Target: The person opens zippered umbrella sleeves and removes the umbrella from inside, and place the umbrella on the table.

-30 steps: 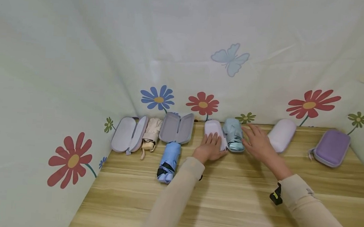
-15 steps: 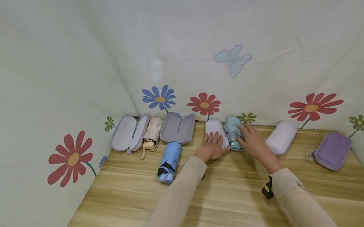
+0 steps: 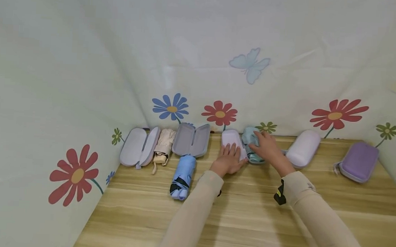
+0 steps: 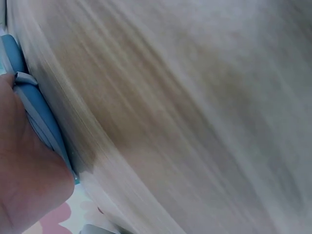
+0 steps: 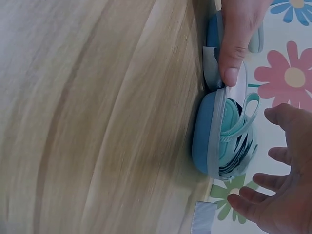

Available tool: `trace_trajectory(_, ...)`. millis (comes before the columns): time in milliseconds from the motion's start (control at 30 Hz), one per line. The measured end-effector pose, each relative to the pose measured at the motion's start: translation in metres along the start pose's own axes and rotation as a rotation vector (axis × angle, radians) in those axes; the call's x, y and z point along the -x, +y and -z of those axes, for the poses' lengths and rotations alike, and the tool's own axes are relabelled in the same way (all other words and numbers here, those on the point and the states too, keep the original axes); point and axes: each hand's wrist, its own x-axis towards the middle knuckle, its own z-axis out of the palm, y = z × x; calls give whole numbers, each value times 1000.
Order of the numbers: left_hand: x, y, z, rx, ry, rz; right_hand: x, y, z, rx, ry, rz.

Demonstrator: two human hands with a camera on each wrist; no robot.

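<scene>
An open zip case (image 3: 230,137) stands at the back of the table, its pale lining facing up in the left half. My left hand (image 3: 228,161) rests flat on that half, its thumb (image 5: 233,63) at the edge in the right wrist view. A folded teal umbrella (image 3: 249,135) lies in the right half, its wrist loop (image 5: 239,130) showing at the near end. My right hand (image 3: 268,147) is over the umbrella with fingers spread. In the right wrist view a gap shows between those fingers and the umbrella. The case's blue outer shell (image 4: 44,114) shows in the left wrist view.
Leftward lie a grey open case (image 3: 191,140), a blue folded umbrella (image 3: 183,171), a beige folded umbrella (image 3: 164,146) and another open case (image 3: 133,146). A white closed case (image 3: 303,148) and a purple closed case (image 3: 359,161) stand rightward. A flowered curtain (image 3: 187,77) hangs behind.
My right hand has moved left, from the umbrella's right side to over it, covering more of it. My left hand has stayed on the case.
</scene>
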Motion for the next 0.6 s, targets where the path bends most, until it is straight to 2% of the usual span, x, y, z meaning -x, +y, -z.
trace_trajectory(200,5,1,-1,30,16,-2,-5,-2,-2,-22,-25,-17)
trace_trajectory(400,10,2,-2,49,58,5,-9,0,-3,-25,-12,-20)
trace_trajectory(600,4,2,-1,32,23,15,-13,1,-3,-33,-23,-48)
